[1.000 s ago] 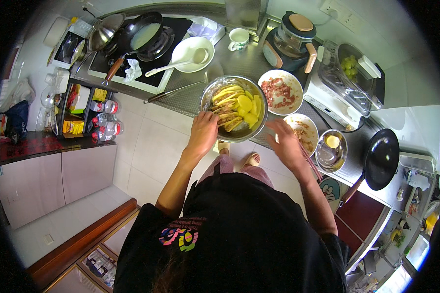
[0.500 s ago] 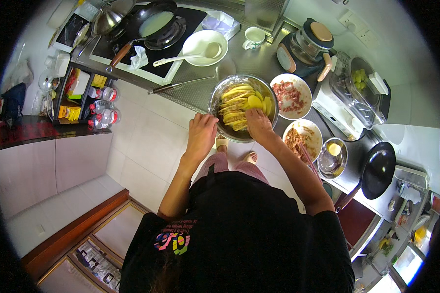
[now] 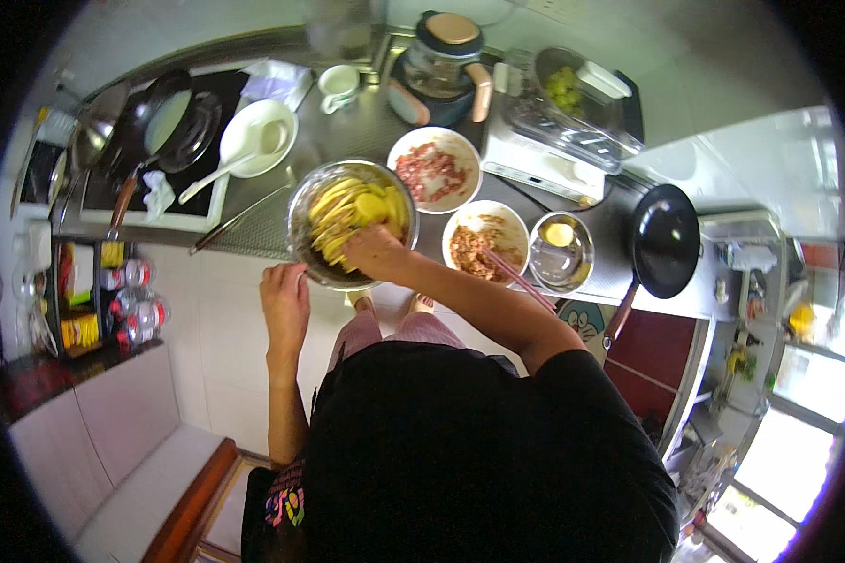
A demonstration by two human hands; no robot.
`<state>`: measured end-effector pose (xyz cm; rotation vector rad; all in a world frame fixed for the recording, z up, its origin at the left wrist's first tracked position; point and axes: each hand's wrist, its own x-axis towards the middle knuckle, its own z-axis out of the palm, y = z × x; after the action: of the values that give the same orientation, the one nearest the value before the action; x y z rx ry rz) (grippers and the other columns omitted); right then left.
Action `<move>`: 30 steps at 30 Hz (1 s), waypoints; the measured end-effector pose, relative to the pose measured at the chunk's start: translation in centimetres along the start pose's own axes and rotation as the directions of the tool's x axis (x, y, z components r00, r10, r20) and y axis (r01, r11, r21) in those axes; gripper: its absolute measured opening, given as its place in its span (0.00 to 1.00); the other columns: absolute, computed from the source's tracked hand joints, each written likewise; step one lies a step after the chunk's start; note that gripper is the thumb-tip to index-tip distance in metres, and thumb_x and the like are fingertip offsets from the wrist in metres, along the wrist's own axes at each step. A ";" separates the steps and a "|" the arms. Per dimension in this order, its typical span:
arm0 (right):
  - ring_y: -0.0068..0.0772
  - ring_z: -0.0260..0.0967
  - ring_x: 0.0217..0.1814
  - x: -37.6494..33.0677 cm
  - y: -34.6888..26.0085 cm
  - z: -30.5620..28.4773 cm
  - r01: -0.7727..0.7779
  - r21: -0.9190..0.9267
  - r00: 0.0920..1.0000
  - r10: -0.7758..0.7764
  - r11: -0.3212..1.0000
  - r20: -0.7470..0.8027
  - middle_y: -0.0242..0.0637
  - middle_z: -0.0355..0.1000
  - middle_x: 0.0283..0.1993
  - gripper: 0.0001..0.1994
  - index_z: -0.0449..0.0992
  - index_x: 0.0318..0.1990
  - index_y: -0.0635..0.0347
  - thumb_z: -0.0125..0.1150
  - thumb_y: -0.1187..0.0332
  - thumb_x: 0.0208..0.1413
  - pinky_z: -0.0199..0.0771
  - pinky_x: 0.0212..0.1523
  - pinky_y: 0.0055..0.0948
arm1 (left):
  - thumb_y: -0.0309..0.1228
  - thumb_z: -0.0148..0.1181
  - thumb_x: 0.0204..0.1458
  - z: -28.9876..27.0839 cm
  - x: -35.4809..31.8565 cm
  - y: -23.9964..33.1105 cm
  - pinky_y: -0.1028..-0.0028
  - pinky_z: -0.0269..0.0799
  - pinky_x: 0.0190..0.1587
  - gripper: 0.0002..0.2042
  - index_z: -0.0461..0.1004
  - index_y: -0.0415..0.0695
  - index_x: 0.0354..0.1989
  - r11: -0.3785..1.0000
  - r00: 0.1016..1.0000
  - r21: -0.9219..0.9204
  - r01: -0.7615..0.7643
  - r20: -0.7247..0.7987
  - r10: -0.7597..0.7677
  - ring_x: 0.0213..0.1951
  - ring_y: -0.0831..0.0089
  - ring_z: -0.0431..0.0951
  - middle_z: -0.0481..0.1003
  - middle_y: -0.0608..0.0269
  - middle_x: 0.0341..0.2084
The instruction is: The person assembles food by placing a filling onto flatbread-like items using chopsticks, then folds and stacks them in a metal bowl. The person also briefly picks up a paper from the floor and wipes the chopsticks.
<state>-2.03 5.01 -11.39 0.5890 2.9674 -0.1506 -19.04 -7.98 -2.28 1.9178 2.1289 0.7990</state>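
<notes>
A round metal mixing bowl (image 3: 410,246) holds many yellow slices (image 3: 333,208), which look like potato, with brownish bits between them. My right hand (image 3: 377,250) reaches into the bowl, its fingers bent down among the slices. What its fingertips hold is hidden. At the bowl's near left rim is my left hand (image 3: 284,296), thumb and fingers closed on the edge. Right beside the bowl are a white bowl of chopped reddish meat (image 3: 432,173) and a white bowl of brown minced filling (image 3: 474,250) with chopsticks (image 3: 519,278) resting in it.
Next to the filling stands a small metal bowl (image 3: 573,272) with a yellow piece inside. A black pan (image 3: 665,239) lies farther right. Behind are a kettle (image 3: 438,70), a mug (image 3: 339,86) and a white appliance (image 3: 545,174). A white bowl (image 3: 239,127) with a ladle sits beside the stove (image 3: 103,192).
My view has swung to the right, so the counter appears farther left. My right hand remains in the bowl among the slices, and my left hand stays by its rim.
</notes>
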 end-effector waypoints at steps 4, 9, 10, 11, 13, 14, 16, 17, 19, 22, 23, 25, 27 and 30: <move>0.43 0.80 0.39 -0.4 0.5 -2.1 -0.048 0.144 0.998 0.053 0.988 -0.032 0.42 0.80 0.35 0.11 0.80 0.38 0.58 0.61 0.65 0.47 0.75 0.39 0.42 | 0.20 0.59 0.53 -0.5 0.3 0.4 0.58 0.68 0.48 0.09 0.77 0.41 0.42 1.000 0.999 0.011 0.020 0.040 -0.020 0.43 0.54 0.72 0.76 0.56 0.37; 0.50 0.79 0.39 -3.6 2.6 -8.8 -0.219 0.417 0.975 0.219 0.882 0.049 0.48 0.79 0.36 0.14 0.78 0.43 0.58 0.62 0.65 0.48 0.77 0.44 0.45 | 0.20 0.59 0.54 -0.8 1.6 1.4 0.58 0.69 0.47 0.08 0.76 0.40 0.42 0.999 0.999 0.044 -0.004 0.038 0.002 0.42 0.53 0.72 0.76 0.55 0.37; 0.52 0.78 0.41 -4.9 3.7 -10.2 -0.206 0.509 0.975 0.220 0.836 0.033 0.48 0.79 0.38 0.14 0.76 0.44 0.56 0.62 0.63 0.50 0.76 0.45 0.46 | 0.20 0.59 0.54 -0.7 2.2 2.0 0.59 0.69 0.47 0.08 0.76 0.40 0.42 0.998 0.999 0.046 -0.030 0.030 0.028 0.42 0.53 0.72 0.76 0.55 0.37; 0.52 0.78 0.42 -6.6 4.5 -11.5 -0.243 0.568 0.962 0.272 0.786 0.034 0.47 0.79 0.39 0.14 0.75 0.44 0.57 0.63 0.62 0.51 0.76 0.45 0.46 | 0.20 0.58 0.54 -0.7 2.7 2.8 0.59 0.70 0.47 0.08 0.76 0.40 0.42 0.998 0.998 0.015 -0.057 0.011 0.057 0.42 0.53 0.72 0.76 0.54 0.38; 0.52 0.77 0.43 -10.6 6.3 -13.3 -0.267 0.687 0.928 0.372 0.675 -0.004 0.47 0.78 0.40 0.15 0.74 0.44 0.58 0.64 0.61 0.52 0.76 0.45 0.45 | 0.19 0.58 0.54 -0.4 4.1 4.9 0.59 0.70 0.48 0.09 0.76 0.40 0.43 0.996 0.997 -0.042 -0.082 0.004 0.083 0.43 0.54 0.73 0.76 0.54 0.38; 0.50 0.77 0.44 -13.3 7.3 -13.9 -0.332 0.685 0.901 0.433 0.648 0.027 0.46 0.78 0.41 0.16 0.74 0.45 0.58 0.66 0.62 0.51 0.76 0.45 0.44 | 0.19 0.57 0.55 0.0 4.8 6.2 0.60 0.70 0.50 0.09 0.76 0.40 0.43 0.991 0.995 -0.089 -0.102 -0.010 0.102 0.45 0.53 0.73 0.76 0.53 0.40; 0.47 0.77 0.44 -19.3 9.1 -14.2 -0.422 0.727 0.818 0.573 0.542 0.047 0.45 0.78 0.41 0.16 0.74 0.45 0.59 0.69 0.65 0.50 0.76 0.45 0.40 | 0.19 0.57 0.55 1.4 6.5 9.3 0.61 0.71 0.50 0.10 0.76 0.40 0.44 0.966 0.983 -0.187 -0.178 0.005 0.183 0.45 0.54 0.75 0.76 0.53 0.40; 0.45 0.77 0.43 -22.3 9.9 -13.9 -0.412 0.772 0.770 0.638 0.483 0.012 0.44 0.78 0.41 0.16 0.74 0.45 0.59 0.69 0.66 0.50 0.77 0.45 0.38 | 0.18 0.57 0.55 2.5 7.2 11.1 0.61 0.71 0.49 0.09 0.76 0.40 0.44 0.944 0.975 -0.250 -0.214 0.012 0.224 0.45 0.55 0.75 0.76 0.54 0.40; 0.43 0.78 0.41 -28.0 11.9 -12.5 -0.452 0.784 0.699 0.715 0.426 0.014 0.43 0.78 0.40 0.15 0.75 0.45 0.59 0.69 0.69 0.51 0.77 0.43 0.36 | 0.20 0.56 0.58 5.5 8.2 14.9 0.66 0.73 0.46 0.10 0.76 0.40 0.47 0.879 0.947 -0.397 -0.265 0.064 0.315 0.40 0.61 0.78 0.77 0.54 0.40; 0.52 0.77 0.39 -33.8 14.3 -8.3 -0.608 0.656 0.577 0.817 0.447 -0.022 0.46 0.79 0.37 0.17 0.76 0.41 0.60 0.70 0.59 0.49 0.76 0.41 0.42 | 0.20 0.57 0.58 11.6 8.9 20.5 0.69 0.76 0.39 0.10 0.75 0.39 0.48 0.723 0.872 -0.676 -0.145 0.258 0.416 0.36 0.66 0.79 0.76 0.53 0.39; 0.52 0.77 0.39 -35.3 15.1 -6.8 -0.670 0.602 0.549 0.836 0.434 0.008 0.46 0.79 0.37 0.17 0.76 0.41 0.60 0.70 0.60 0.48 0.76 0.41 0.42 | 0.21 0.58 0.57 14.0 9.1 22.3 0.70 0.77 0.38 0.11 0.74 0.39 0.49 0.661 0.832 -0.744 -0.098 0.303 0.464 0.35 0.67 0.79 0.75 0.52 0.39; 0.53 0.77 0.40 -37.1 16.6 -3.8 -0.710 0.568 0.531 0.846 0.415 0.047 0.47 0.79 0.37 0.16 0.76 0.41 0.60 0.69 0.61 0.48 0.76 0.41 0.44 | 0.22 0.61 0.56 19.0 9.5 25.8 0.72 0.77 0.41 0.14 0.73 0.38 0.51 0.693 0.722 -0.721 0.014 0.487 0.492 0.40 0.69 0.80 0.76 0.54 0.40; 0.53 0.77 0.41 -38.2 18.0 -1.4 -0.753 0.550 0.487 0.869 0.363 0.093 0.47 0.79 0.38 0.16 0.76 0.41 0.60 0.68 0.61 0.48 0.76 0.41 0.45 | 0.26 0.64 0.55 23.3 9.2 28.6 0.70 0.78 0.41 0.17 0.71 0.35 0.52 0.794 0.711 -0.606 -0.056 0.534 0.457 0.39 0.67 0.81 0.76 0.50 0.40; 0.53 0.78 0.41 -38.0 19.7 0.7 -0.697 0.597 0.519 0.854 0.397 0.039 0.48 0.79 0.38 0.16 0.76 0.42 0.59 0.67 0.63 0.48 0.76 0.43 0.46 | 0.31 0.67 0.48 28.5 9.0 31.2 0.55 0.74 0.52 0.24 0.68 0.30 0.50 0.832 0.688 -0.550 0.075 0.632 0.356 0.51 0.42 0.76 0.74 0.33 0.48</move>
<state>40.51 8.87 -8.61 2.1919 2.4146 -0.9026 19.86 9.48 -9.00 1.6884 1.1239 0.4618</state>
